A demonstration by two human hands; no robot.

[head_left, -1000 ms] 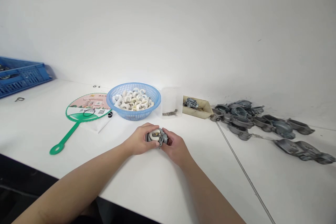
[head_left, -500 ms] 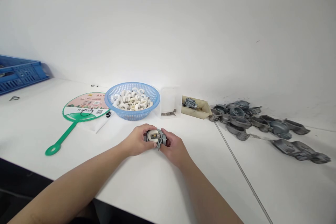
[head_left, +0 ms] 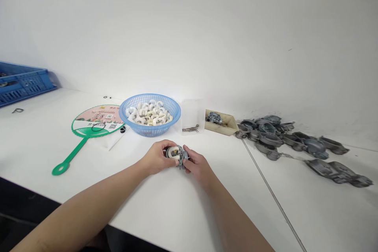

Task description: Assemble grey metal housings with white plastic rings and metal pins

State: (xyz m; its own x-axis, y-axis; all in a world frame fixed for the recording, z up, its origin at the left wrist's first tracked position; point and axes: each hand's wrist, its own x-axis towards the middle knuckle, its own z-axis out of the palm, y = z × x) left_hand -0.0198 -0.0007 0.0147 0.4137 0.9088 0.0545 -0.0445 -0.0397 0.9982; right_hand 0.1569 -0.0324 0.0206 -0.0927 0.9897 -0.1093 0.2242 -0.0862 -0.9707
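Both of my hands meet at the middle of the white table [head_left: 206, 212] around a small grey metal part with a pale insert, the grey metal part [head_left: 176, 153]. My left hand [head_left: 156, 158] wraps its fingers round the part's left side. My right hand [head_left: 197, 165] pinches the right side, thumb on top. The part sits just above the tabletop.
Behind the hands stand a blue basket [head_left: 150, 115] of white rings, a clear tub [head_left: 191, 116] with pins and a beige tray [head_left: 221, 121]. A green hand fan [head_left: 88, 130] lies to the left, a blue crate [head_left: 22, 82] far left. Several grey metal covers [head_left: 298, 141] lie at the right.
Both hands keep hold of the part and turn it slightly; the view has shifted a little. Nothing else on the table moved.
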